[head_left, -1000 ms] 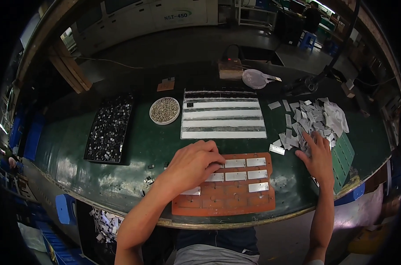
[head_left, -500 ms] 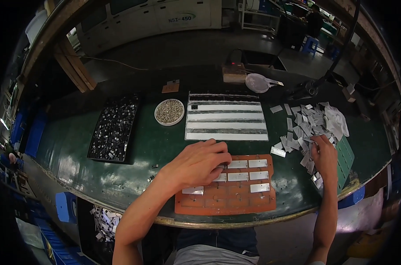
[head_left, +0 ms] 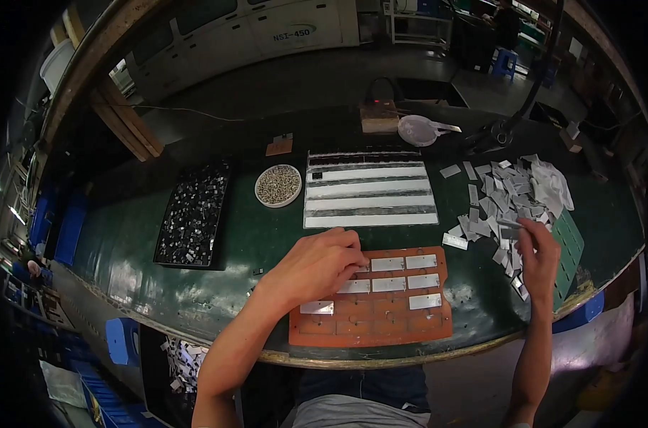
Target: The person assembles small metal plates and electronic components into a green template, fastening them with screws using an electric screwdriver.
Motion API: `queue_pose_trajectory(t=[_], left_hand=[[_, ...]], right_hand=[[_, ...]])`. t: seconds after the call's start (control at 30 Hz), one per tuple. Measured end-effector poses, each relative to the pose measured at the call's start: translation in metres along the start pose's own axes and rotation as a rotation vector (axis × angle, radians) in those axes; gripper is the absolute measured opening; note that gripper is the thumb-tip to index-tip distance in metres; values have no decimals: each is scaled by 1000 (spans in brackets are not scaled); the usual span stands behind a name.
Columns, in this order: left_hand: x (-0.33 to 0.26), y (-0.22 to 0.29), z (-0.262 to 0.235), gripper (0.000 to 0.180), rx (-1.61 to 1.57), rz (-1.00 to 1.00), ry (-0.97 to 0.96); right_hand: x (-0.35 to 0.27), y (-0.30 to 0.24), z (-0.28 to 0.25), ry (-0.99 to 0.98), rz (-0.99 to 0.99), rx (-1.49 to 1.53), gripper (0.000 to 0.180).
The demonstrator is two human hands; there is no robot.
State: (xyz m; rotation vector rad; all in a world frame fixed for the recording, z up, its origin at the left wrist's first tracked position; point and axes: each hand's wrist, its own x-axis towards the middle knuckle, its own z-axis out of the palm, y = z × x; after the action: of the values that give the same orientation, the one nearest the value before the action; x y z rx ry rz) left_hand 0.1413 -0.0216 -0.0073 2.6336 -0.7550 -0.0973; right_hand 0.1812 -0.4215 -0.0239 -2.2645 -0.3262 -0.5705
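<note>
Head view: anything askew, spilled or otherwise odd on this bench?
Mostly orderly. The silver plates by the right hand lie in a loose scattered heap, unlike the neat rows on the orange tray under the left hand. Small pieces litter the floor below.

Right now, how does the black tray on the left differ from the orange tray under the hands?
The black tray is dark and heaped with small loose parts; the orange tray holds a few flat silver plates laid in separate slots, with many slots bare. No hand is near the black tray, while the left hand rests on the orange tray. Both are rectangular and lie flat on the green bench.
</note>
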Motion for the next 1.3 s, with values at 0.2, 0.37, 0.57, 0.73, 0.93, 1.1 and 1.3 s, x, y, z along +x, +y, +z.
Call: queue_pose_trajectory(t=[0.2,0.37,0.57,0.73,0.93,1.1,1.3], left_hand=[[-12,43,-9,60,-384,125,148],[-33,45,14,35,-431,41,187],[-68,36,6,24,-518,-241,188],[-63,33,6,19,-562,-363,169],[-57,20,18,19,-401,-54,430],[-76,26,1,18,-553,-268,265],[-112,31,-10,18,-544,-357,316]], right_hand=[[-41,-105,43,-385,-254,190,21],[-51,-133,77,-526,-150,316,18],[-45,-123,81,-549,-334,169,21],[-45,-122,80,-522,-310,108,22],[-41,-138,84,-543,-369,24,23],[-37,-139,88,-712,-437,-10,30],[-33,-158,86,-651,-120,207,24]])
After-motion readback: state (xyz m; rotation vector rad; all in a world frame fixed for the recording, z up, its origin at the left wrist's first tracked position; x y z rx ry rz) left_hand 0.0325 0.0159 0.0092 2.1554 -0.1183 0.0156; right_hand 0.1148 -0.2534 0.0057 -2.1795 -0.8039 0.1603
